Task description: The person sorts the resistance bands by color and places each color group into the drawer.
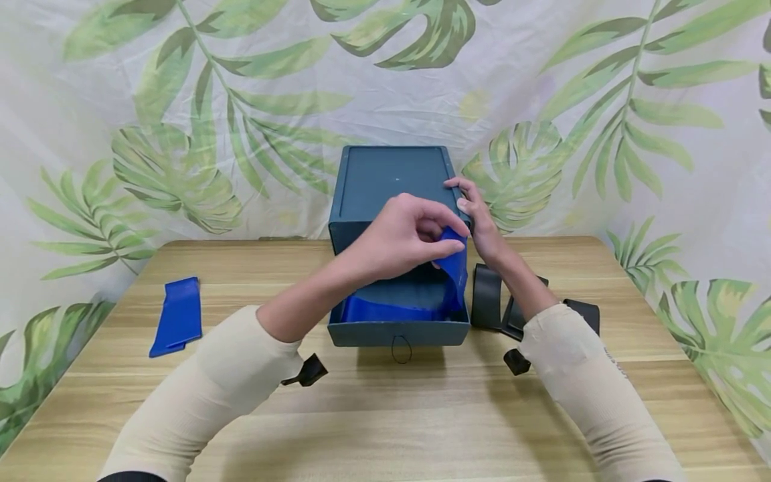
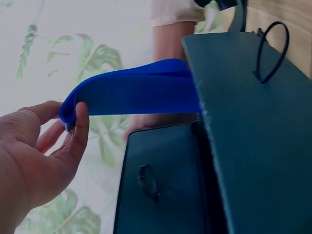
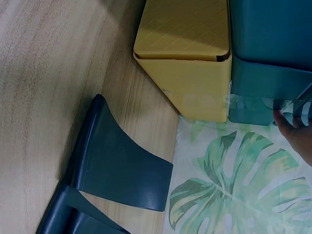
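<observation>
My left hand (image 1: 400,237) pinches the end of a blue flat band (image 1: 456,268) between thumb and fingers. In the left wrist view the band (image 2: 136,92) stretches from those fingertips, folded over at the held end, to behind the drawer front. The rest of the band lies in the pulled-out drawer (image 1: 397,335) of a dark teal box (image 1: 394,181). My right hand (image 1: 482,217) rests against the box's right side, one finger laid on its top edge. The right wrist view shows its fingers (image 3: 282,121) touching the teal side; part of the hand is cut off.
Another blue band (image 1: 177,314) lies folded at the table's left. Several black bands (image 1: 486,298) lie to the right of the box. Small black pieces (image 1: 312,370) sit on the table in front. A yellow box section (image 3: 183,34) adjoins the teal one. A leaf-patterned cloth (image 1: 271,100) hangs behind.
</observation>
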{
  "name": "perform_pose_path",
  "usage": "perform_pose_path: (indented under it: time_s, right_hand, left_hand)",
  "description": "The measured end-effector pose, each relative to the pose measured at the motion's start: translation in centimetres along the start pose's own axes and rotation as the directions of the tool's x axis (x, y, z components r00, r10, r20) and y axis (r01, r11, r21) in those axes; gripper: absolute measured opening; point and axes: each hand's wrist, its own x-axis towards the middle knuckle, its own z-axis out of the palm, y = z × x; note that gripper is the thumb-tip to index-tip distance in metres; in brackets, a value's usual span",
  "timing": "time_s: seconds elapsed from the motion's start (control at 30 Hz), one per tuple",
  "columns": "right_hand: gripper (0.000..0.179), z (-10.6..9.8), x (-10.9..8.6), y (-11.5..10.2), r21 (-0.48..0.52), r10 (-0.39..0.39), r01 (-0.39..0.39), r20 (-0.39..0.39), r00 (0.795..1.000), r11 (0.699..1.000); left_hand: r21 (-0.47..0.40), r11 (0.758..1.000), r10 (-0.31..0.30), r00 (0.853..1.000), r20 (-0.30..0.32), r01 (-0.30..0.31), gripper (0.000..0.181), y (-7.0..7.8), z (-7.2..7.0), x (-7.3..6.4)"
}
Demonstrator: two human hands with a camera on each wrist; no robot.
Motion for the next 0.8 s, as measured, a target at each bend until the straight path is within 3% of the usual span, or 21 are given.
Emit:
perform_pose_path:
  time_s: [0.1, 0.23, 0.53, 0.8]
  right_hand:
    - [0.052, 0.0, 0.0, 0.0, -0.001, 0.003, -0.003, -0.001, 1.0, 1.0]
    - [0.051, -0.1, 0.0, 0.1, 0.016, 0.02, -0.02, 0.0, 1.0, 1.0]
    - [0.052, -0.1, 0.1, 0.0, 0.013, 0.025, -0.024, -0.012, 1.0, 1.0]
    - [0.053, 0.1, 0.1, 0.0, 0.028, 0.025, -0.024, -0.021, 0.999, 0.999]
  left_hand:
    - [0.075, 0.997, -0.031, 0.999, 0.034, 0.029, 0.015, -0.4, 0.5, 0.3]
    - [0.097, 0.991, -0.099, 0.994, 0.053, 0.094, 0.016, -1.0, 0.6, -0.5]
    - [0.097, 0.98, -0.177, 0.984, 0.001, 0.176, 0.014, -3.3, 0.2, -4.4]
    - [0.148, 0.962, -0.222, 0.974, -0.052, 0.227, 0.013, -4.9, -0.7, -6.8]
